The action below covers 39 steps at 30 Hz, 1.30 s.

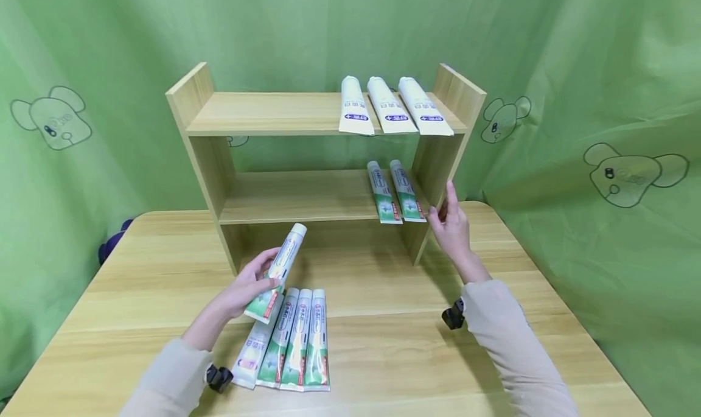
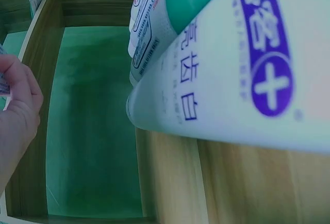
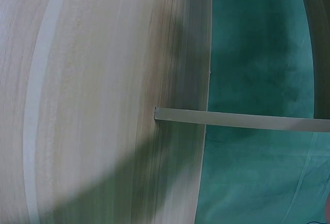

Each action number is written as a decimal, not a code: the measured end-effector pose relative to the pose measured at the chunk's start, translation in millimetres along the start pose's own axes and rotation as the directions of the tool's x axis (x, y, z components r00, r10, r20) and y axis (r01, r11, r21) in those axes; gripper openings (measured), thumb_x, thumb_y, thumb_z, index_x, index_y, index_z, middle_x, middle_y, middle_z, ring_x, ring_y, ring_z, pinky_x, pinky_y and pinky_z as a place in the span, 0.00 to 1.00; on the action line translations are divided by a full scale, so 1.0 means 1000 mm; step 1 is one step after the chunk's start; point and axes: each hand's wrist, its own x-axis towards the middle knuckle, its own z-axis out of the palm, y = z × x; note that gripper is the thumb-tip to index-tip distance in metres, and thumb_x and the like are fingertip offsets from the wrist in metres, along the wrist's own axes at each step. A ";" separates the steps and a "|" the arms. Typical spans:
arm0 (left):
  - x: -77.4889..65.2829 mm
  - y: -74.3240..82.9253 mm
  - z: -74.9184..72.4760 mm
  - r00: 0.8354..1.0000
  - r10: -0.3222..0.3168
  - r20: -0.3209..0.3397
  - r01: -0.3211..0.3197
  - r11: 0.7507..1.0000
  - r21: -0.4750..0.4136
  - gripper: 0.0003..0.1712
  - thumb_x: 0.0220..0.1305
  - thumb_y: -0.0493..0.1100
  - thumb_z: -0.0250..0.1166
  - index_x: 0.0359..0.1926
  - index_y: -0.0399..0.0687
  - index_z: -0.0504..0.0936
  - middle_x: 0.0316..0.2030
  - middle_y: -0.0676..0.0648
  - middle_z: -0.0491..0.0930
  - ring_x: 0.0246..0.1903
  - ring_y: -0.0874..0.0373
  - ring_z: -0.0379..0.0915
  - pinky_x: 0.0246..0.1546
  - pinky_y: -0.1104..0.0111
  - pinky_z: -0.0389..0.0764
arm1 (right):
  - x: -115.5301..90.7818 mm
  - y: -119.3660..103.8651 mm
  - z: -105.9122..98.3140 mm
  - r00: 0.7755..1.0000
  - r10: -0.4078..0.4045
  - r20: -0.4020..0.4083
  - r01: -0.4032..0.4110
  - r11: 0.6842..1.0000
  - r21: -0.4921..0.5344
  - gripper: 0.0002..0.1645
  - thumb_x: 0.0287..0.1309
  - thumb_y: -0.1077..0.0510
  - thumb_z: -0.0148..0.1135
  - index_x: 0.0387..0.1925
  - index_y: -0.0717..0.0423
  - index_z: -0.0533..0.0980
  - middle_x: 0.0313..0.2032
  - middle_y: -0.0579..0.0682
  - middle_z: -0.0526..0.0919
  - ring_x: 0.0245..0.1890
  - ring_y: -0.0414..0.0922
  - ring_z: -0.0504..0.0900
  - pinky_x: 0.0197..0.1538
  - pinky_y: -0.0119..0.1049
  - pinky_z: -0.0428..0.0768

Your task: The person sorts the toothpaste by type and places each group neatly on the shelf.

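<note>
My left hand grips a green-and-white toothpaste tube, tilted with its cap up and to the right. Below it on the table lie a white tube with purple print and three green-and-white tubes, side by side. In the left wrist view the white tube looms large, and the left hand shows at the left edge. My right hand is at the right side panel of the wooden shelf, index finger extended along it and no tube held.
Three white tubes lie on the top board's right part, their flat ends over the front edge. Two green-and-white tubes lie on the middle board, beside the right panel. The shelf stands on a wooden table, with a green curtain behind.
</note>
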 end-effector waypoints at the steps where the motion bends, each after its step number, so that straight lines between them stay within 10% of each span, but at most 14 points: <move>1: 0.001 0.000 0.000 1.000 -0.002 -0.010 0.002 1.000 -0.001 0.40 0.55 0.31 0.54 0.67 0.37 0.47 0.50 0.39 0.62 0.39 0.55 0.69 0.34 0.59 0.83 | 0.000 0.000 0.000 1.000 0.001 0.001 -0.001 1.000 -0.001 0.50 0.48 0.73 0.54 0.69 0.41 0.47 0.16 0.55 0.66 0.16 0.42 0.61 0.15 0.30 0.62; 39: 0.035 0.027 0.034 0.996 -0.003 -0.085 0.000 0.999 -0.041 0.40 0.57 0.33 0.54 0.69 0.45 0.47 0.55 0.36 0.60 0.40 0.55 0.66 0.35 0.69 0.78 | -0.001 0.001 0.000 1.000 -0.005 0.000 0.005 1.000 -0.008 0.48 0.50 0.70 0.53 0.69 0.41 0.47 0.16 0.56 0.66 0.15 0.44 0.62 0.14 0.34 0.63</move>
